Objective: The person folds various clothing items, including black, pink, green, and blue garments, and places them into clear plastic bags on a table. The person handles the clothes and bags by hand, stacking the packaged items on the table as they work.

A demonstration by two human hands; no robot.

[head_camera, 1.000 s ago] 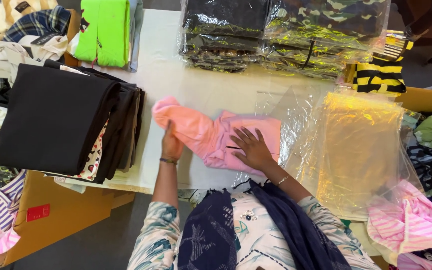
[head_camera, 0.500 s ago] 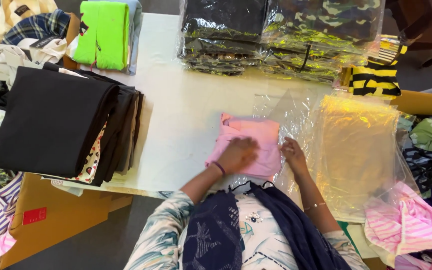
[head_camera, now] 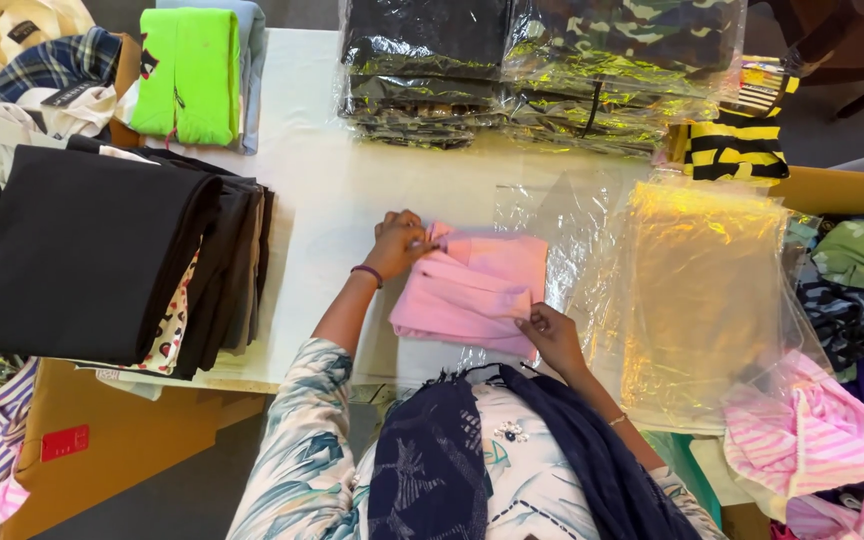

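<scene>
A folded pink garment lies on the white table in front of me. My left hand pinches its far left corner. At the near right corner my right hand grips the edge of the same garment. The garment rests partly on a flat clear plastic bag. A stack of yellowish clear bags lies just right of it.
A pile of black folded clothes sits at the left. Bagged dark and camouflage garments are stacked at the far edge, beside a neon green piece. Pink striped clothes and a cardboard box lie nearby.
The pink garment went from spread out to a compact folded square. My left hand moved from its near edge to its far left corner, and my right hand dropped to the near right corner.
</scene>
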